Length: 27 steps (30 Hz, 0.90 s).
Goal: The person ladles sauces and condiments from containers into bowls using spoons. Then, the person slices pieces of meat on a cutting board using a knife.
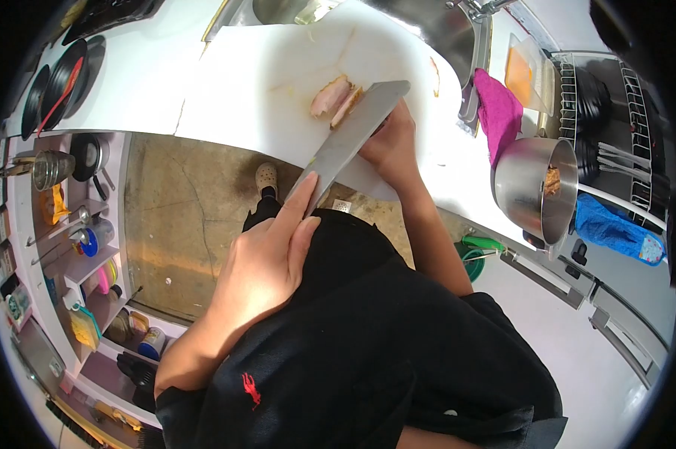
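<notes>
My left hand (267,251) is closed on a broad-bladed knife (360,127), its index finger stretched along the near end of the blade. The handle is hidden in that hand. Slices of cooked meat (329,97), pale pink with browned edges, lie on the white cutting board (256,67) just left of the blade. On the blade's other side, my right hand (394,146) has its fingers curled, partly covered by the blade. Something dark shows at those fingers, too hidden to name.
Behind the board is a steel sink (443,30). At right are a magenta cloth (499,112), a steel pot (532,187) with brown food inside, a dish rack (570,97) and a blue mitt (615,228). Black pans (61,82) stand at left, above shelves (91,262).
</notes>
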Each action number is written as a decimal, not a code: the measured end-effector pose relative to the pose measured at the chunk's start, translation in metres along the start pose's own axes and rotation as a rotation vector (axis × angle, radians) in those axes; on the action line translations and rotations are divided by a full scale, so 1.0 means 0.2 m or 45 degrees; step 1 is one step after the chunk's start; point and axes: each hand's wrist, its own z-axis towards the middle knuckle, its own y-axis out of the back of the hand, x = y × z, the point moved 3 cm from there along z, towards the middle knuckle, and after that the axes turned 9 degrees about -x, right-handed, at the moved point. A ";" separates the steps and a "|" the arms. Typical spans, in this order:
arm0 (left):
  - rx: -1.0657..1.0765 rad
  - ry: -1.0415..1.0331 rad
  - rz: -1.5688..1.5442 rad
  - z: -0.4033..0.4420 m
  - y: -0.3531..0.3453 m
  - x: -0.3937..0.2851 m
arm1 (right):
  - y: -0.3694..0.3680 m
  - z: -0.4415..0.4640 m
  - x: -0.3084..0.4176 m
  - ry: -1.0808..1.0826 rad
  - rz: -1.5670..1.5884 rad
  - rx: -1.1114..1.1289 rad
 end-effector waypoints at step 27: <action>0.049 0.031 0.038 0.07 0.00 -0.03 | -0.01 0.00 -0.01 -0.065 0.064 0.007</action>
